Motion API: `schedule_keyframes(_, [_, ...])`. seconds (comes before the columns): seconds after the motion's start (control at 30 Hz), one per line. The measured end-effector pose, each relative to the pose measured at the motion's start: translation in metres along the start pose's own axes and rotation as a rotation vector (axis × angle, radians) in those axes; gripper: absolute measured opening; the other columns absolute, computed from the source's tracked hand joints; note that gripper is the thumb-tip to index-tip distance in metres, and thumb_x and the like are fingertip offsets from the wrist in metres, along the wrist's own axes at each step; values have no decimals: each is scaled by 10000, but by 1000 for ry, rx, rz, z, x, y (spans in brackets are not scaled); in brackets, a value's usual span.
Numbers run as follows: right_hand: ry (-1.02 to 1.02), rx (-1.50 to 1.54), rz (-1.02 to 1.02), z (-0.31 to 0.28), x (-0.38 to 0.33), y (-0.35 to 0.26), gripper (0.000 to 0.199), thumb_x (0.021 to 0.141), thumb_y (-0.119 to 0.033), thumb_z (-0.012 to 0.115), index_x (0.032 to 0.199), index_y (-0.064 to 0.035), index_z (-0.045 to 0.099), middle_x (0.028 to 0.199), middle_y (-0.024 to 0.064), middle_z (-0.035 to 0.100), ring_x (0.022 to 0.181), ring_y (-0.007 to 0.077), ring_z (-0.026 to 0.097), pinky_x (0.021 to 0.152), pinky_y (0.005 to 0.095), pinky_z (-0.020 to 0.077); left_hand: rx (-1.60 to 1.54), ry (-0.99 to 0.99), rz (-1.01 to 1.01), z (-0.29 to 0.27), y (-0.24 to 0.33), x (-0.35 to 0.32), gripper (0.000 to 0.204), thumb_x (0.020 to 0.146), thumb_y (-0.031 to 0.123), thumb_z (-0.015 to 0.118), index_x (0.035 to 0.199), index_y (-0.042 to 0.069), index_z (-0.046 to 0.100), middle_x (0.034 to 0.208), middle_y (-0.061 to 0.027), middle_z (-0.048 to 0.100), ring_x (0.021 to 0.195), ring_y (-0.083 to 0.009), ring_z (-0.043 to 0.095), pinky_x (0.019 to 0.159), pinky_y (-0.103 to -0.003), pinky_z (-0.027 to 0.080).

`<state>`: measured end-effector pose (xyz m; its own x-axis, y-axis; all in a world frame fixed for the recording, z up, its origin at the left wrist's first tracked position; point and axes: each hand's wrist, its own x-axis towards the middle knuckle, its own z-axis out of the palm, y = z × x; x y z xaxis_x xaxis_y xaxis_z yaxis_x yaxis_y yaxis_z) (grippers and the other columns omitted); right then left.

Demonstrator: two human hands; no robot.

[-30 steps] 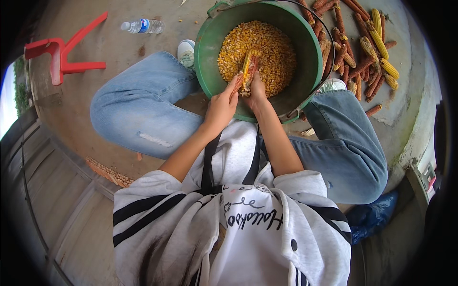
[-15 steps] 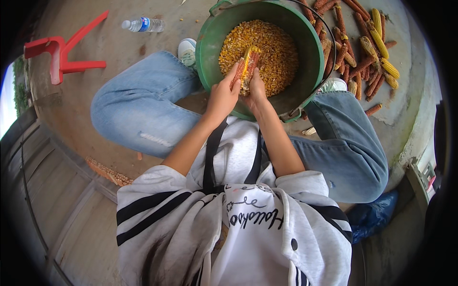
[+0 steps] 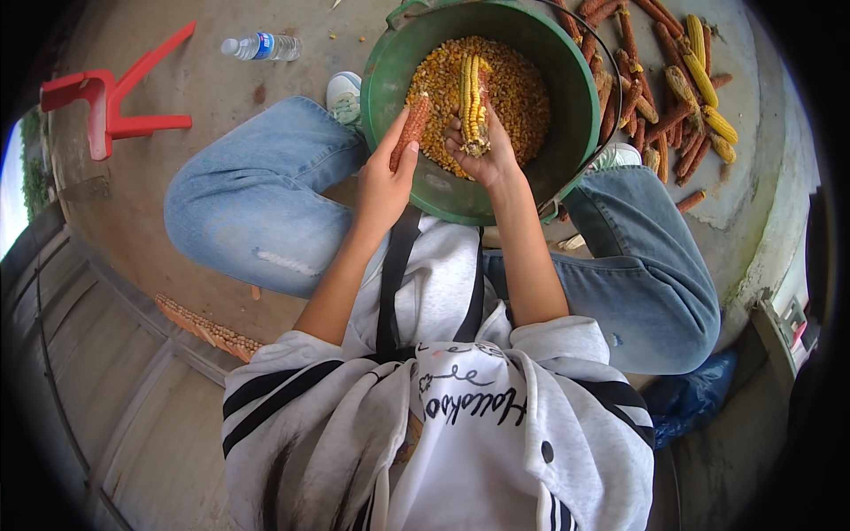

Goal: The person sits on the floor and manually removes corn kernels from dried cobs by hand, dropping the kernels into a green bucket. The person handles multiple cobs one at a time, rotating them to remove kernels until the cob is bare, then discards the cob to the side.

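Between my legs stands a green bucket [image 3: 382, 124], holding a layer of loose yellow corn kernels [image 3: 522, 111]. My left hand [image 3: 387, 181] is closed around a bare reddish corncob [image 3: 412, 133] at the bucket's left side. Over the kernels, my right hand [image 3: 490, 155] grips a partly shelled ear of corn [image 3: 472, 102], upright with its tip pointing away from me. Rows of yellow kernels remain on the ear's left face, and its right side shows bare red cob. The cob and the ear are apart from each other.
To the right of the bucket lies a pile of bare corncobs [image 3: 677, 119] with several yellow ears [image 3: 701, 75] among them. A clear plastic bottle [image 3: 282, 48] lies at the far left, beyond a red plastic stool [image 3: 115, 106]. A blue plastic bag [image 3: 695, 403] sits behind my right knee.
My hands have drawn apart. The bare cob has moved left, away from the ear, in my left hand. The ear has turned, showing more yellow kernels.
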<state>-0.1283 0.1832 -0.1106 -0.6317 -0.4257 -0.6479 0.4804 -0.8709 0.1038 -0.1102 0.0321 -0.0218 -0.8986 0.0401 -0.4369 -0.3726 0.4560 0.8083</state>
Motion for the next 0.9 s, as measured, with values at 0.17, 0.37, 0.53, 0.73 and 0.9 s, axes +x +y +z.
schedule_keyframes(0.17, [-31,25,9,0,0,-1,452,927,-425,328,917,-15,517,656,73,486,569,156,402,518,260,354,-4,2,7,5,-2,1,401,892,147,484,1279,62,421,1180,-179,537,1060,-241,552,853,-299,430])
schedule_keyframes(0.37, [-57,38,23,-1,1,1,458,930,-422,315,925,-12,517,656,71,490,570,156,399,520,259,354,-25,-14,31,6,-2,2,405,889,136,488,1280,55,419,1208,-173,521,1087,-230,534,875,-295,418])
schedule_keyframes(0.53, [-19,27,21,0,0,1,457,930,-421,312,935,-15,522,654,71,495,570,154,407,514,259,359,-8,-45,19,8,7,-3,406,885,130,490,1279,59,423,1204,-174,524,1074,-230,543,867,-297,423])
schedule_keyframes(0.73, [36,-46,-5,-8,5,2,441,906,-494,335,959,-104,534,773,53,552,680,164,516,644,310,439,1,-47,136,20,-1,-5,417,866,146,515,1274,105,439,1135,-188,560,998,-265,585,814,-308,450])
schedule_keyframes(0.9, [293,-132,-75,-7,6,13,403,923,-483,307,1058,-155,499,946,56,566,873,206,548,815,428,442,68,-102,56,27,7,-5,409,863,141,517,1264,96,450,1102,-182,578,988,-250,587,811,-306,446])
